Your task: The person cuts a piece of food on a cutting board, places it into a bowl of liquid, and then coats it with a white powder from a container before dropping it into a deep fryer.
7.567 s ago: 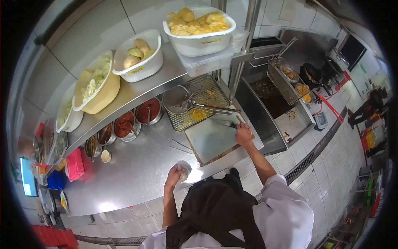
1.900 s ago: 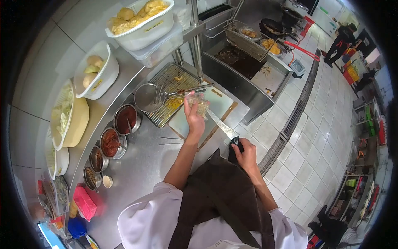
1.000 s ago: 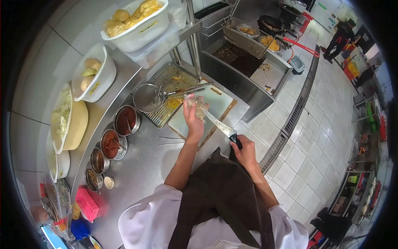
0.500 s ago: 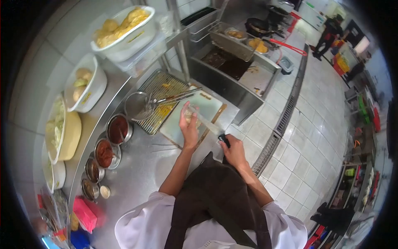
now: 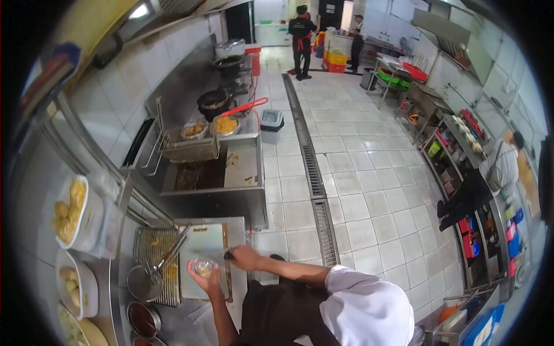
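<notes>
over the pale cutting board (image 5: pixel 203 236): knife (image 5: pixel 228 256) and translucent bundle (image 5: pixel 203 267)

left hand (image 5: pixel 202 281): fingers cupped round the translucent bundle, which rests in the palm above the board; contents too small to tell.

right hand (image 5: pixel 246 258): fingers closed on the dark handle of the knife; blade blurred, reaching leftward just beside the bundle.

pale cutting board: 1, a brown strip along its right side, on the steel tabletop (image 5: pixel 189 323).

wire rack (image 5: pixel 151 237): 1, left of the board, yellow scraps on it.

strainer (image 5: pixel 143 284): 1, round, metal, at the near end of the rack; long metal handles (image 5: pixel 175 249) slant between rack and board, their number unclear.

sauce pot (image 5: pixel 142 318): 1, red contents, a utensil in it; another pot cut off below.

tubs (image 5: pixel 86 288): 3, along the left; farthest holds yellow food, middle pale rounded pieces, nearest partly cropped.

fryer (image 5: pixel 216 203): 1, beyond the board, dark liquid inside, wire basket (image 5: pixel 189 151) above.

bowls (image 5: pixel 226 126): 2, golden food, behind the fryer.

black pan (image 5: pixel 213 102): 1, behind the bowls.

other people: 3; 2 at the far end, 1 beside shelves at right.
</notes>
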The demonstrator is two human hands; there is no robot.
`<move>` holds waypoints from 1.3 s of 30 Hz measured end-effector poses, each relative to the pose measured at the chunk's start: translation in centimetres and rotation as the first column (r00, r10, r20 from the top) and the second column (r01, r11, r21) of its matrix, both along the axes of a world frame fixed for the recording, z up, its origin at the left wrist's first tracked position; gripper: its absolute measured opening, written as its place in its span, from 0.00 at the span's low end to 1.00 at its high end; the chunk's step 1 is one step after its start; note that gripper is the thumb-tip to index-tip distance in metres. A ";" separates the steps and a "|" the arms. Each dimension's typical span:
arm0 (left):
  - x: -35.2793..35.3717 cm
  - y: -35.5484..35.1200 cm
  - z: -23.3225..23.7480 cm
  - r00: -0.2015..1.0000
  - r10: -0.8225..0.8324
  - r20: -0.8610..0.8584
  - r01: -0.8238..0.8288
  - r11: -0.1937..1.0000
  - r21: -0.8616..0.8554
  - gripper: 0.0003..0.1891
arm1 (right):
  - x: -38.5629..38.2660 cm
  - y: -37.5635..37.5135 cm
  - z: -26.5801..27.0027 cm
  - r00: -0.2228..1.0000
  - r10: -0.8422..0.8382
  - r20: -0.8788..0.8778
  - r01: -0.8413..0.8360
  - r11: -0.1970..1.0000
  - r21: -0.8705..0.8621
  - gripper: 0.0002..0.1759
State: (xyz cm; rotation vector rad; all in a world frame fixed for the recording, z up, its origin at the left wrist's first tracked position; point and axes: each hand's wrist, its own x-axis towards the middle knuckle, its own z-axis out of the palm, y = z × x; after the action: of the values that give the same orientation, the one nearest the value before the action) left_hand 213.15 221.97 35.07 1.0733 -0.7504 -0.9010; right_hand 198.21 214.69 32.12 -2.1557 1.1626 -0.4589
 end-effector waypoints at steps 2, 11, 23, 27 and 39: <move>0.1 0.6 0.7 1.000 -0.012 0.019 0.012 1.000 -0.006 0.40 | 0.9 0.6 -2.8 0.993 0.095 -0.076 -0.097 0.995 -0.016 0.16; 0.8 2.4 -0.6 0.986 -0.155 0.064 0.149 0.984 0.100 0.42 | 4.7 -0.5 -8.4 0.972 0.234 0.034 -0.230 0.968 -0.099 0.12; -1.9 1.1 -5.0 0.926 -0.231 0.299 0.154 0.953 0.260 0.17 | 1.0 3.6 -4.8 0.477 -0.567 0.671 -0.632 0.309 0.711 0.22; -5.1 1.8 -4.0 0.647 -0.166 0.744 0.148 0.985 0.091 0.19 | -1.1 5.6 -3.5 0.368 -0.708 0.603 -0.525 0.377 0.763 0.21; -8.8 1.1 0.2 0.355 -0.202 0.913 0.286 0.953 0.100 0.20 | -5.7 7.0 -2.7 0.320 -0.787 0.528 -0.042 0.544 0.838 0.13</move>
State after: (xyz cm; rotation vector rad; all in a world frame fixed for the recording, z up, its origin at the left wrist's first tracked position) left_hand 204.38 223.08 35.26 1.4016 -1.9382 -0.4134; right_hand 192.49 221.71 29.37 -0.5405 0.9487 -1.0062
